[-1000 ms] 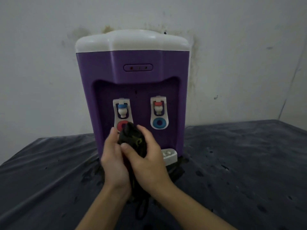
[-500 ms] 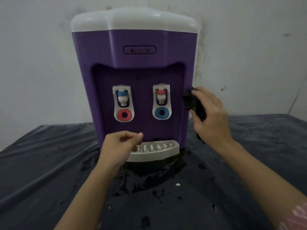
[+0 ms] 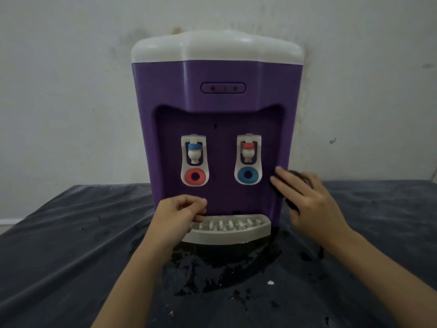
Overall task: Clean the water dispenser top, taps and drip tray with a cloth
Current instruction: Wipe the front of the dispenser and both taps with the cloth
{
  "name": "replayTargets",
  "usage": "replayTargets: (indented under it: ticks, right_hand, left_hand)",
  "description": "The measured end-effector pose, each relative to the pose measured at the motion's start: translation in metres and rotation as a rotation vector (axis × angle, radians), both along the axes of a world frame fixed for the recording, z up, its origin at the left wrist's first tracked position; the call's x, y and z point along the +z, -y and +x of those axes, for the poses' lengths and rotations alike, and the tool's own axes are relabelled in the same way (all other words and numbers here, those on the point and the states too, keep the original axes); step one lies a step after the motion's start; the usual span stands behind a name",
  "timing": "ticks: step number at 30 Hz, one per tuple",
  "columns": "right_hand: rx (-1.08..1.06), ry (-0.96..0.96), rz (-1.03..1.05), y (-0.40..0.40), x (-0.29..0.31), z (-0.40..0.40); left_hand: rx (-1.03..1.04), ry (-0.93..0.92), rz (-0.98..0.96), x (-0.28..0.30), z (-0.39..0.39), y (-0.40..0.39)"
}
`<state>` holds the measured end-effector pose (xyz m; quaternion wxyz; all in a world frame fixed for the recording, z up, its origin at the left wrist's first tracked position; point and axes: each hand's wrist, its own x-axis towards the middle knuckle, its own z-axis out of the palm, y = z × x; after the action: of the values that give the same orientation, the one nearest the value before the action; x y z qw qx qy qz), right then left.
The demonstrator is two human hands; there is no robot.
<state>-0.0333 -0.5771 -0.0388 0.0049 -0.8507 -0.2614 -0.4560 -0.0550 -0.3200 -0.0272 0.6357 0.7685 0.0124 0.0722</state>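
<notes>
I see the dispenser (image 3: 216,110) standing at twelve o'clock against the wall (image 3: 66,91), on a dark wet cover (image 3: 71,245); its white top (image 3: 217,47) caps the purple body; two taps (image 3: 194,153) sit in the recess, the drip tray (image 3: 236,234) juts out below them; my right hand (image 3: 309,200), at three o'clock of the tray, presses a dark cloth (image 3: 296,176) against the body's right front edge, fingers spread flat; my left hand (image 3: 176,215), at nine o'clock of the tray, is loosely curled, holding nothing, at the tray's left end; a puddle (image 3: 220,268) lies at six o'clock.
</notes>
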Motion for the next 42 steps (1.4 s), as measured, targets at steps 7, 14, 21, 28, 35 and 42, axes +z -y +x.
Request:
replayTargets:
  ticks: [7,14,21,28,35,42]
  right_hand:
    - [0.019,0.123,0.308,-0.009,0.032,-0.006]
    - [0.034,0.390,0.114,-0.028,0.083,0.018]
    - [-0.086,0.426,0.058,-0.043,0.074,0.038]
    - [-0.084,0.205,0.086,-0.038,0.036,0.022]
    - [-0.048,0.215,0.145,-0.029,0.019,-0.005]
    - [-0.072,0.329,-0.003,-0.043,0.016,-0.001]
  left_hand:
    - [0.081,0.057,-0.100,0.000,0.001,-0.004]
    - [0.134,0.130,-0.213,-0.001,0.010,0.000]
    - [0.132,0.166,-0.233,-0.002,0.018,-0.001]
    - [0.114,0.153,-0.263,-0.002,0.017,-0.001]
    - [0.105,0.138,-0.285,-0.003,0.018,-0.001]
    - [0.100,0.146,-0.284,-0.004,0.019,0.000]
